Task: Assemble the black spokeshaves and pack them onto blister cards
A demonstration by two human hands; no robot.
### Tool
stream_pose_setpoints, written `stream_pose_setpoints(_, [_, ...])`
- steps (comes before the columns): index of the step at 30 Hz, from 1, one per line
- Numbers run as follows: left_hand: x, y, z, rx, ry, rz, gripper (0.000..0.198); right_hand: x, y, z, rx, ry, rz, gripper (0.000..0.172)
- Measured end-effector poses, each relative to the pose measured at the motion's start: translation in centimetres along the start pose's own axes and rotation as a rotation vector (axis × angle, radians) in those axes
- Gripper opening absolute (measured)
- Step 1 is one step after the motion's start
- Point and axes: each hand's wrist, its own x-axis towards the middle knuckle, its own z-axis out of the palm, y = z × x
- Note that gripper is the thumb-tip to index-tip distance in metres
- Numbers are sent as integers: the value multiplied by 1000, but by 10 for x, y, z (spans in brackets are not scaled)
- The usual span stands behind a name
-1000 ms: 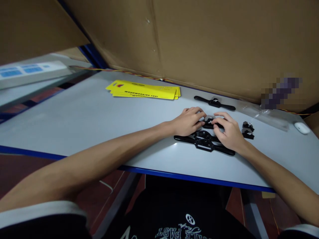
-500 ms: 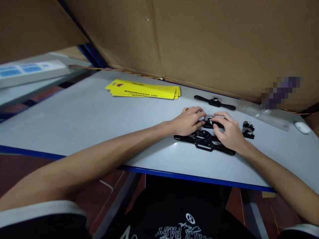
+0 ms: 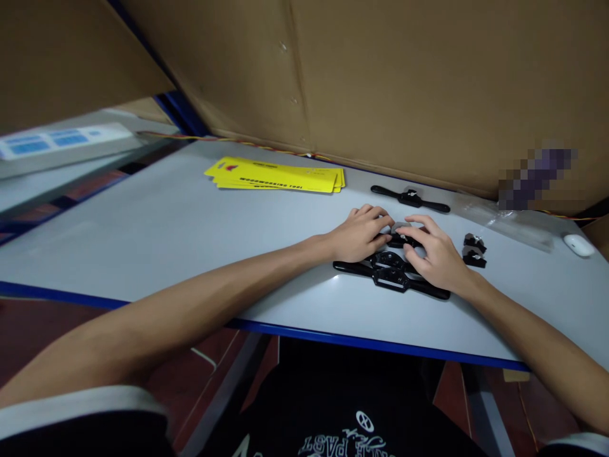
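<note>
A black spokeshave (image 3: 396,241) with a silver blade and bright screw lies on the table between my hands. My left hand (image 3: 360,235) is closed on its left end, hiding that handle. At its middle, the thumb and bent fingers of my right hand (image 3: 435,251) are curled about the screw; the exact contact is partly hidden. Just nearer to me are two black spokeshave bodies without blades: the front body (image 3: 391,279) shows whole, while the rear body (image 3: 387,259) is partly covered by my hands. Two small blade-and-cap sets (image 3: 474,257) sit right of my right hand.
Another spokeshave (image 3: 410,197) with its blade fitted lies farther back. Yellow cards (image 3: 280,176) are stacked at the back left. Clear plastic bags (image 3: 504,219) and a white computer mouse (image 3: 578,245) are on the right. A cardboard wall (image 3: 404,89) stands behind the table.
My right thumb and fingers have shifted slightly at the screw. My left hand stays on the spokeshave's left end. The view has tilted a little.
</note>
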Motion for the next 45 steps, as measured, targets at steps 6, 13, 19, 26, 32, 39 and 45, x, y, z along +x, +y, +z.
stream_pose_setpoints(6, [1, 4, -2, 4, -7, -12, 41, 0, -3, -1, -15, -55, 7, 33])
stream_pose_setpoints(13, [2, 4, -3, -4, -14, -17, 39, 0, -2, -1, 12, -17, -15, 20])
stream_pose_setpoints(19, [2, 4, -3, -30, -13, -25, 33, 0, -2, -1, -8, -33, -22, 18])
stream_pose_setpoints(26, [2, 4, -3, -47, -9, -9, 28, 2, -2, 2, 43, 60, 9, 8])
stream_pose_setpoints(32, [1, 5, -4, -51, -13, -13, 25, 5, 3, 5, 88, 126, 51, 26])
stream_pose_setpoints(39, [0, 6, -4, -51, 27, 60, 20, 4, -1, 4, 114, 52, 110, 27])
stream_pose_setpoints(45, [-2, 6, -4, -18, 61, 141, 20, 4, -2, 5, 104, 98, 52, 26])
